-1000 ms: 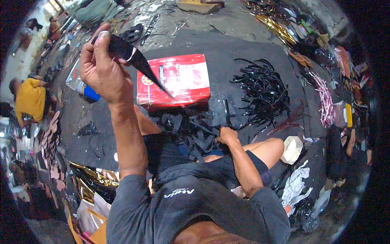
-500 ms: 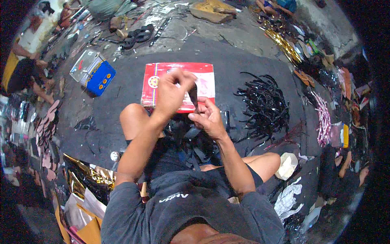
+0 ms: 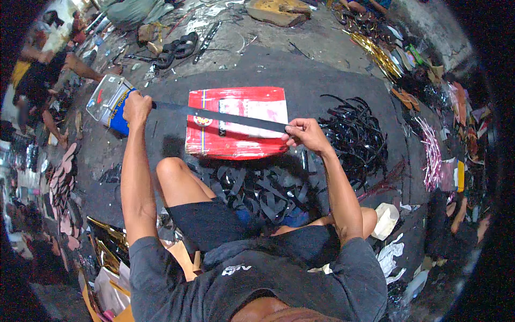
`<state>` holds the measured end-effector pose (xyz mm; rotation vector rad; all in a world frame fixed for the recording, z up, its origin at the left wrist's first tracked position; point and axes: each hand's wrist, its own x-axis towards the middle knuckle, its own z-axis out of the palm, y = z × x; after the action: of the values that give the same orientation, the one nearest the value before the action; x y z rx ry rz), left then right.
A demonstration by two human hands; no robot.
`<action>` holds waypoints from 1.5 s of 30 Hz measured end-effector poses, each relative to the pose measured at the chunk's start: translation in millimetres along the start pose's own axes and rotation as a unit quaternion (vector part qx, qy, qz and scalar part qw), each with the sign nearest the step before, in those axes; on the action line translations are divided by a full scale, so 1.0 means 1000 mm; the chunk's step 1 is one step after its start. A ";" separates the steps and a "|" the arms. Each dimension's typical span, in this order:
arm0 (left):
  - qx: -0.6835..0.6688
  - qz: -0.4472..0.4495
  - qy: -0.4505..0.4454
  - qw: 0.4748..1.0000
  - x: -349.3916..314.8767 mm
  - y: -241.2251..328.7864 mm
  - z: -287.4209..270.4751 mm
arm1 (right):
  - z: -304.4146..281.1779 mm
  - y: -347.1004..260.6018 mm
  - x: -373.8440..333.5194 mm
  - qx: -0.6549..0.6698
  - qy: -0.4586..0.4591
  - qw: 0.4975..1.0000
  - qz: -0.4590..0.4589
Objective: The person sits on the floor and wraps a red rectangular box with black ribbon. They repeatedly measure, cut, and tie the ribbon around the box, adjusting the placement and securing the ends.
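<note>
So one black strip [image 3: 236, 117]'s mid-handling, stretched over the red box [image 3: 236, 147]: left hand [image 3: 138, 109] fingers clamped on its 9 o'clock end, right hand [image 3: 308, 134] fingers pinching 3 o'clock. Lap strips [image 3: 263, 196] at 6, glossy pile [image 3: 357, 134] at 3; can't tell which are done.

end of black strip [image 3: 230, 116] hidden inside left hand [image 3: 137, 108]; blue container [image 3: 117, 117] partly covered behind; co-worker [image 3: 45, 78] blurred.
</note>
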<state>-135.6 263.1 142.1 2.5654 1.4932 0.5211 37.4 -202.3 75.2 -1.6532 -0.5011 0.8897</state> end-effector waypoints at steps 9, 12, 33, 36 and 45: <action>-0.238 0.243 -0.006 0.940 -0.062 0.108 0.114 | 0.023 0.039 0.081 -0.376 0.141 0.910 -0.101; -0.429 0.288 -0.145 0.844 -0.139 0.160 0.163 | 0.047 0.015 0.081 -0.407 0.168 0.893 -0.093; -0.419 0.377 -0.111 0.819 -0.213 0.181 0.190 | 0.005 0.041 0.058 -0.456 0.190 0.828 -0.266; -0.402 0.412 -0.094 0.812 -0.212 0.180 0.190 | 0.002 0.048 0.059 -0.453 0.183 0.826 -0.280; -0.468 0.357 -0.175 0.789 -0.201 0.179 0.185 | -0.003 0.040 0.054 -0.433 0.146 0.851 -0.259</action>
<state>-14.7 11.1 -26.4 2.0728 -0.0121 0.5908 68.3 -175.9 21.3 -2.2299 -1.1758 -0.0508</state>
